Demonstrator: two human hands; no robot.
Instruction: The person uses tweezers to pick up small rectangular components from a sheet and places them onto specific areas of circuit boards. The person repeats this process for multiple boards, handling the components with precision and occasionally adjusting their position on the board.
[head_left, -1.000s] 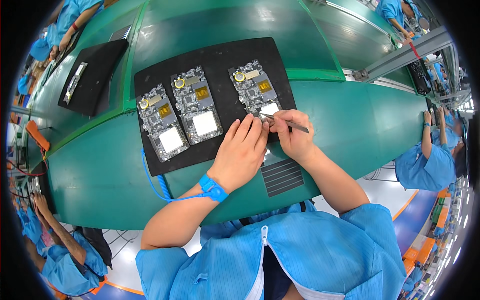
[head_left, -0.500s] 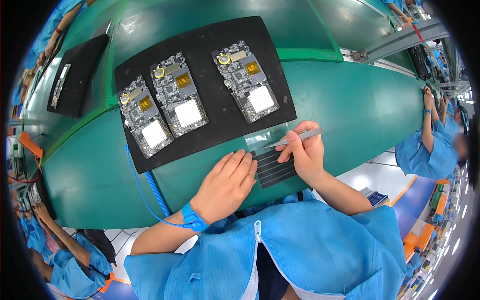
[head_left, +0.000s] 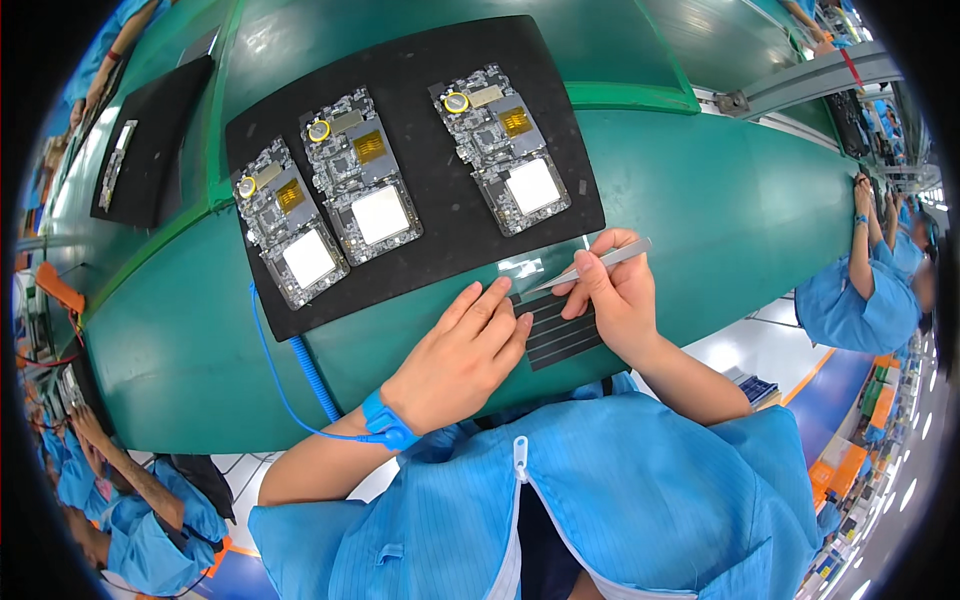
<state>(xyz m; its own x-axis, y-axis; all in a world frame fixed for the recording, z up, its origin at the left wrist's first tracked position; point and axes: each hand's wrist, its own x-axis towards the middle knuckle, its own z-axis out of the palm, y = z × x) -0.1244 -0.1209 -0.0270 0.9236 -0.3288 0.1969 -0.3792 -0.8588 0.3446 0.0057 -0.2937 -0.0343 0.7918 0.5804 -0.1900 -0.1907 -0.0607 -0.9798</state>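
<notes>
My right hand (head_left: 622, 300) is closed on a pair of metal tweezers (head_left: 625, 252), pinched between thumb and fingers. The tweezers' tips point left, to the top edge of a sheet of black strips (head_left: 563, 338) on a clear backing. My left hand (head_left: 450, 350) lies with fingers stretched, fingertips on the sheet's upper left corner, close to the tweezers' tips. Whether a strip is between the tips is too small to tell. Beyond my hands, three circuit boards (head_left: 292, 225), each with a white square and a yellow-ringed round part, lie on a black mat (head_left: 430, 140).
A blue wrist strap (head_left: 385, 422) on my left wrist runs to a coiled blue cord (head_left: 313, 380). The green table (head_left: 740, 200) extends to both sides. Another black mat (head_left: 165, 150) lies at far left. Co-workers in blue sit at left and right.
The mat, boards and strip sheet appear slightly shifted in view. My left fingertips stay at the sheet's corner, a little more bent. My right hand keeps the tweezers at its top edge.
</notes>
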